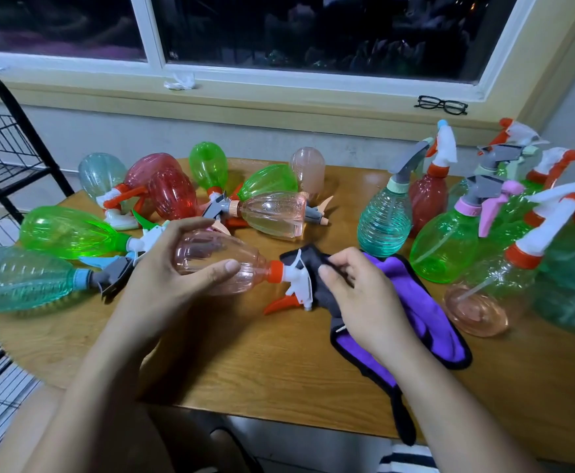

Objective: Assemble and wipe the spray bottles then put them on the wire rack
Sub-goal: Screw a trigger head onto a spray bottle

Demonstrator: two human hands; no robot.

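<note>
Wiping pink spray bottle [218, 264]: left hand [173, 271] grips body, right hand [357, 295] pinches purple cloth [426, 312]; cloth snagging trigger [281, 303] risks slip.

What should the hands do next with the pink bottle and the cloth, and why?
Probably rub the purple-and-black cloth over the white trigger sprayer. The left hand grips the clear pink plastic spray bottle sideways, sprayer already on, and the right hand pinches the cloth against it.
</note>
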